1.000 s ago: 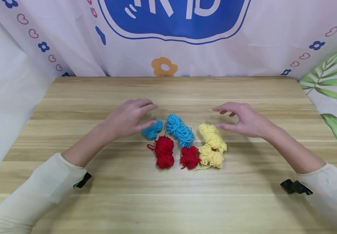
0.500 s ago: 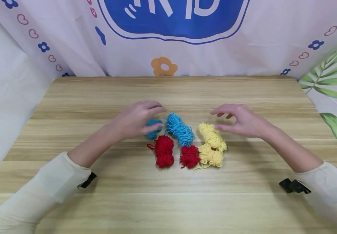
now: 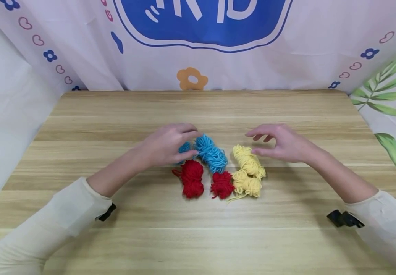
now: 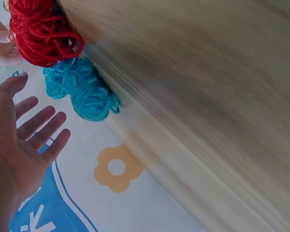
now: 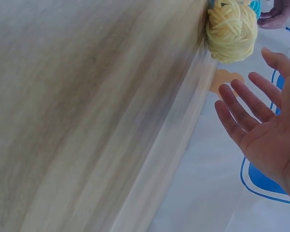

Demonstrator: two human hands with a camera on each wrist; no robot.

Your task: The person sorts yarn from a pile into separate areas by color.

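My left hand [image 3: 168, 145] hovers over the small blue yarn bundle [image 3: 185, 147], hiding much of it. Its fingertips reach the upper left end of the larger blue yarn bundle [image 3: 213, 154]; in the left wrist view the fingers [image 4: 41, 126] are spread and hold nothing. My right hand [image 3: 280, 143] is held beside the larger yellow yarn bundle [image 3: 248, 159], thumb tip near its top, with relaxed fingers [image 5: 251, 104] and nothing in them. A smaller yellow bundle [image 3: 247, 184] lies just below that one. Two red bundles, a larger one [image 3: 192, 179] and a smaller one [image 3: 222, 185], lie in front.
The yarn lies in a close group mid-table on a wood-grain table [image 3: 198, 244]. A white printed curtain [image 3: 156, 68] hangs along the table's back edge. Both sleeves carry dark wrist mounts, one at the left cuff [image 3: 106, 212] and one at the right [image 3: 345, 219].
My left hand has moved right and slightly nearer, from left of the small blue bundle to over it and up to the larger blue one. My right hand has shifted slightly left. The yarn stays put.
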